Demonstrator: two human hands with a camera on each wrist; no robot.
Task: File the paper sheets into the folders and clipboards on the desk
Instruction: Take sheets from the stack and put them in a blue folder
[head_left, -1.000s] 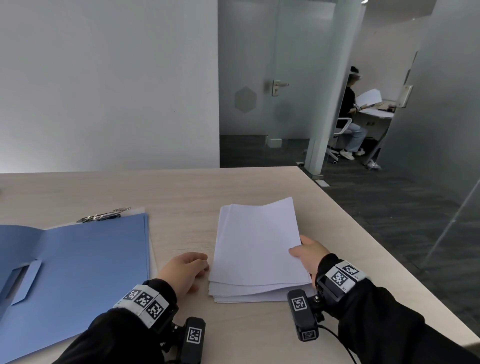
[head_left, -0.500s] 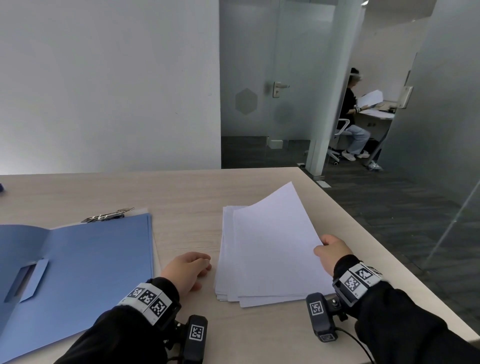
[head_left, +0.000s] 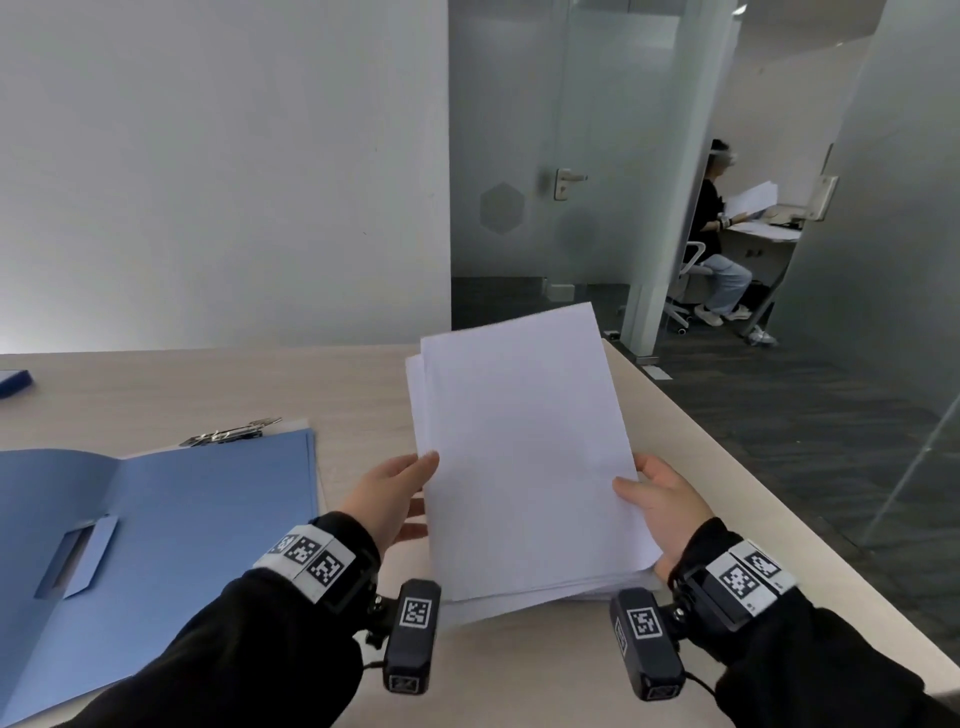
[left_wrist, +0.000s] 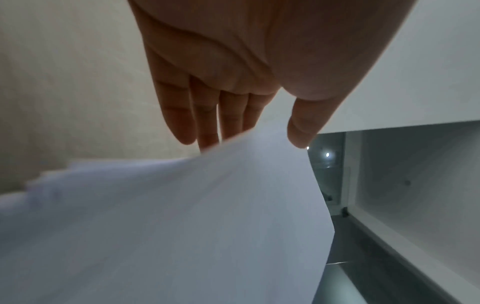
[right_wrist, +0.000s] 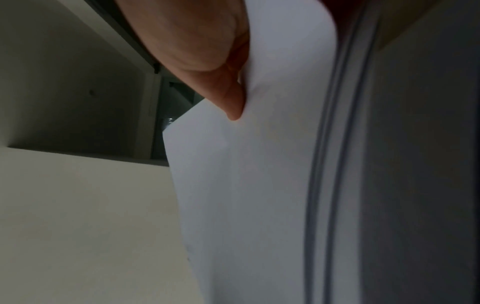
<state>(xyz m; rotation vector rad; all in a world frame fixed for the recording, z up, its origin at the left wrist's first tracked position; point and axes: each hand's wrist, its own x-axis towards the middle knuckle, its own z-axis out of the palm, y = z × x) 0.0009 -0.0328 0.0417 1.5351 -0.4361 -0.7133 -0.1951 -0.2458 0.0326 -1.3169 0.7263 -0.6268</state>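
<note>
A white paper sheet (head_left: 524, 441) is raised, tilted, above the paper stack (head_left: 519, 605) lying on the desk (head_left: 156, 384). My right hand (head_left: 654, 499) pinches the sheet's right edge, its thumb (right_wrist: 231, 98) pressed on the sheet (right_wrist: 246, 185). My left hand (head_left: 395, 493) is at the sheet's left edge. Its straight fingers (left_wrist: 205, 115) reach under the sheet (left_wrist: 182, 216) and its thumb lies over the edge, still spread apart from them. An open blue folder (head_left: 182, 519) lies flat at the left.
A clipboard's metal clip (head_left: 231, 432) shows behind the folder's top edge. A small blue object (head_left: 13, 383) sits at the far left. The desk's right edge (head_left: 727, 467) drops to dark floor. A seated person (head_left: 717, 234) is in the room beyond.
The right hand has lifted the top sheet off the stack and tilted it up. The left hand left the desk beside the stack and came to the sheet's left edge.
</note>
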